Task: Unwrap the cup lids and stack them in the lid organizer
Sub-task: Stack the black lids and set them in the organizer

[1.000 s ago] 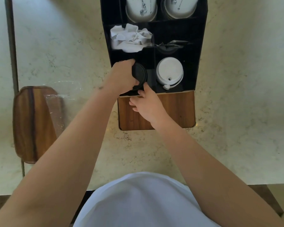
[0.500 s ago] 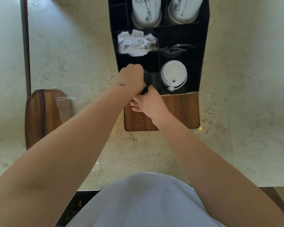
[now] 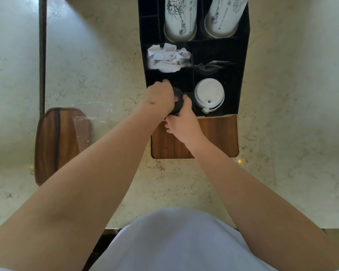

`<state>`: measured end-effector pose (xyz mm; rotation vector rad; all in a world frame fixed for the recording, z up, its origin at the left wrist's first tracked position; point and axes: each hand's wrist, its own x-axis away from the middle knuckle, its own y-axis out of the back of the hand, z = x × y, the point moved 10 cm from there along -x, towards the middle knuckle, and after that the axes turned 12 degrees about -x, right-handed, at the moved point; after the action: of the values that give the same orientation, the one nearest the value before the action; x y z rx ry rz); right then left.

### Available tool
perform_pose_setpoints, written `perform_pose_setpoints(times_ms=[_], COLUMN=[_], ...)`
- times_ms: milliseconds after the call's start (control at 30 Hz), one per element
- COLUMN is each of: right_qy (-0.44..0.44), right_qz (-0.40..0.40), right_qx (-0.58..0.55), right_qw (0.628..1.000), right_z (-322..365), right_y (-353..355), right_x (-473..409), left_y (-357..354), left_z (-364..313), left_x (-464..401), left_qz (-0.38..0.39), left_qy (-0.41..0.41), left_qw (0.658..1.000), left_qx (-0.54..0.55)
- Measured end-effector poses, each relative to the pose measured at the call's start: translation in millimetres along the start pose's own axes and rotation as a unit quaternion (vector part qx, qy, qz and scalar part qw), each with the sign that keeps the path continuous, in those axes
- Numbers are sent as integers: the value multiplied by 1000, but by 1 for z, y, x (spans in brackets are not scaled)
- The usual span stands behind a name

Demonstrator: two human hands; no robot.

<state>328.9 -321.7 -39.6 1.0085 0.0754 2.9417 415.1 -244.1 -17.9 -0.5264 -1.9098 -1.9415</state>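
Both the left hand [image 3: 160, 97] and right hand [image 3: 182, 122] grip black lids [image 3: 178, 100], fingers curled, over the organizer's [image 3: 243, 75] near-left compartment.

The left hand [image 3: 159, 98] covers most of the black lids [image 3: 178, 101]; only their right edge shows, and their number cannot be told. Fingers of the right hand [image 3: 181, 122] are tucked out of sight against the lids. The organizer [image 3: 243, 75] is cut off by the top edge, as are both stacks of paper cups [image 3: 181, 18]. A dark item [image 3: 208, 67] in the middle right compartment cannot be identified. Print on the cups is too small to read. The plastic wrap [image 3: 86, 122] is clear, its outline uncertain.
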Motion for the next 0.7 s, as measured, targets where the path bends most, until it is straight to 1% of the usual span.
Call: perform_pose_setpoints(times_ms=[67, 100, 200, 333, 367, 467, 567, 633, 700], right_qy=[18, 31, 59, 58, 59, 83, 109, 116, 108], right_qz=[3, 15, 60, 83, 84, 86, 82, 73, 63], right_qx=[29, 61, 155, 168, 176, 232, 277, 305, 319], right_qw=[999, 998, 984, 981, 979, 965, 951, 943, 940], right_z=[2, 3, 7, 10, 11, 14, 16, 14, 11], right_y=[8, 9, 6, 11, 13, 13, 10, 8, 5], right_x=[-3, -5, -8, -17, -18, -18, -14, -10, -5], left_y=[-10, -14, -18, -22, -21, -11, -8, -6, -5], left_z=[4, 6, 10, 19, 20, 21, 24, 22, 16], left_x=[2, 5, 10, 14, 15, 18, 22, 21, 16], left_qz=[25, 37, 34, 45, 38, -18, -69, -84, -67], left_qy=[22, 30, 40, 59, 59, 46, 27, 12, -16], left_qw=[999, 999, 998, 994, 994, 994, 987, 990, 997], left_qx=[17, 20, 40, 78, 88, 101, 143, 113, 38])
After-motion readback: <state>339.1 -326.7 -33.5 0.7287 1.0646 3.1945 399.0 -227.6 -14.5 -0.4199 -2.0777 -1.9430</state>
